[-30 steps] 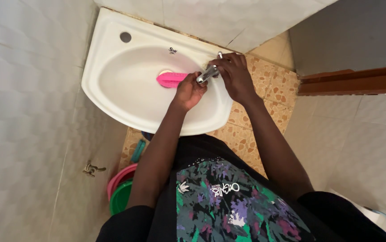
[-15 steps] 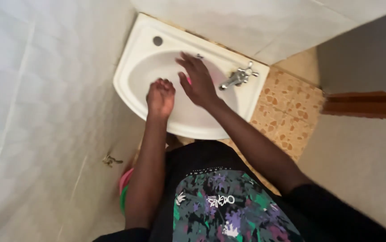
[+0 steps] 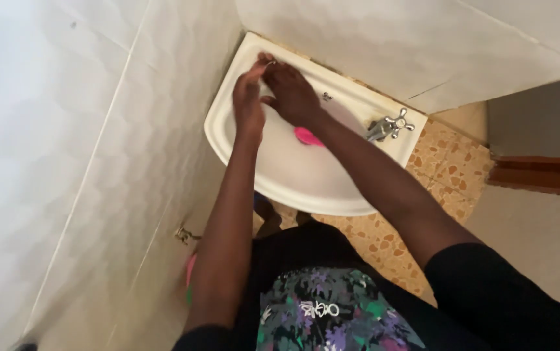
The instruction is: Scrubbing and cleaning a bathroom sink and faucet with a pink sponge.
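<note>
1. Both hands are at the far left corner of the white sink [image 3: 351, 198], close to the tiled wall [image 3: 98, 162]. The left hand [image 3: 247, 97] is curled, its fingertips on the rim by the small hole there. The right hand [image 3: 293, 94] lies over the corner with bent fingers. It cannot be told if either hand holds something small.

2. A pink brush [image 3: 307, 136] lies in the bowl, just under the right wrist and partly hidden by it. Neither hand grips it. The forearm could push it along the bowl if it drops lower.

3. The tap [image 3: 387, 127] stands at the right end of the rim, well apart from both hands. The right forearm passes near it, so a quick pull back could knock the elbow on the cross handle.

4. The hands are crossed in a narrow corner. Fingers could be squeezed between rim and wall, or could slip on the smooth rim if it is wet.

5. The person leans over the sink, and weight on its edge could strain the fixing.
</note>
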